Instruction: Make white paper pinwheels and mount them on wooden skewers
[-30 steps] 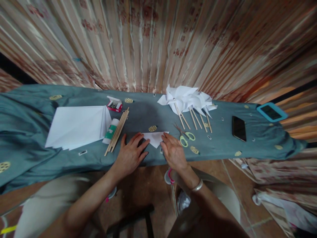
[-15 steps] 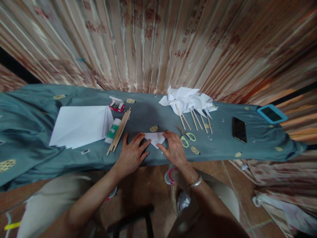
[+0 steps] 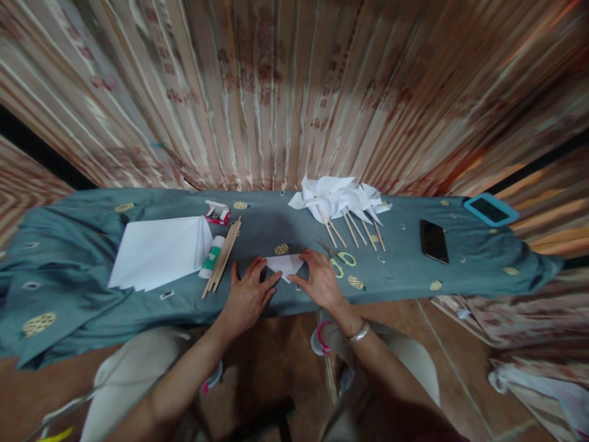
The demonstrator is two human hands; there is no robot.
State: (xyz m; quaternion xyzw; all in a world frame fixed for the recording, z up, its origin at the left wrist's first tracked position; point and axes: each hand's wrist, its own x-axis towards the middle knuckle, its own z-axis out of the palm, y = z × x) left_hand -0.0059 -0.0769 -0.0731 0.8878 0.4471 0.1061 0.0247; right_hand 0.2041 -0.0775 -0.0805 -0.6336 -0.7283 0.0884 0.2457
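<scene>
A small folded white paper triangle (image 3: 284, 264) lies on the blue-grey cloth (image 3: 73, 270) near the table's front edge. My left hand (image 3: 248, 296) lies flat beside it, fingers spread, with the fingertips touching its left edge. My right hand (image 3: 321, 283) presses down on the paper's right side with fingers stretched out. Green-handled scissors (image 3: 339, 255) rest just right of my right hand. A bundle of wooden sticks (image 3: 223, 256) and a glue stick (image 3: 212, 256) lie left of my left hand.
A stack of white paper sheets (image 3: 159, 252) sits at the left. Finished white paper pinwheels on sticks (image 3: 338, 199) lie at the back. A small red box (image 3: 217, 213), a black phone (image 3: 432, 240) and a blue-cased device (image 3: 489, 210) are on the cloth. Curtains hang behind.
My right hand has slid left over the paper's right corner, covering more of it. My left hand stays flat in place. The view has tilted, shifting the table lower in the picture.
</scene>
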